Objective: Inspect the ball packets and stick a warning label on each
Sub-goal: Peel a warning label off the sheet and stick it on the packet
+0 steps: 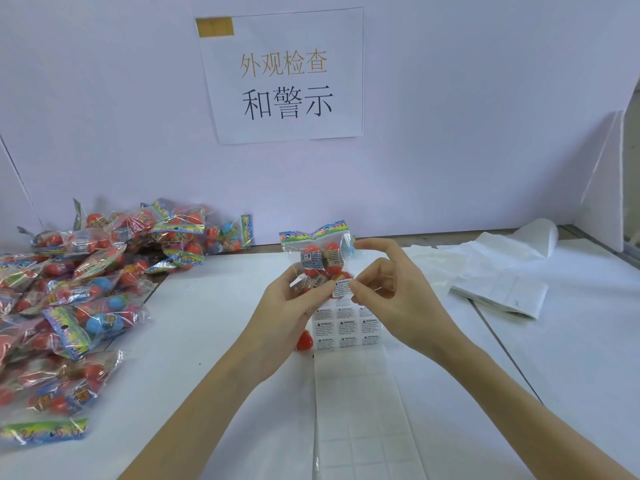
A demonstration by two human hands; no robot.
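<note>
Left hand [298,299] grips a ball packet [320,263] upright above the label sheet [346,329], presenting its face. Right hand [384,285] pinches a warning label [342,287] onto it, probably to stick it flat.

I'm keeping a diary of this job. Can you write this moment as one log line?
left hand holds ball packet upright | right hand presses warning label onto it | label sheet below on table

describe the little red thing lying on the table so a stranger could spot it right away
Start at the white label sheet running down the middle of the table, under the raised hands. Just off its left edge, beside the left wrist, lies a small red ball. Unlike the balls piled at far left, it sits loose, outside any packet.
</note>
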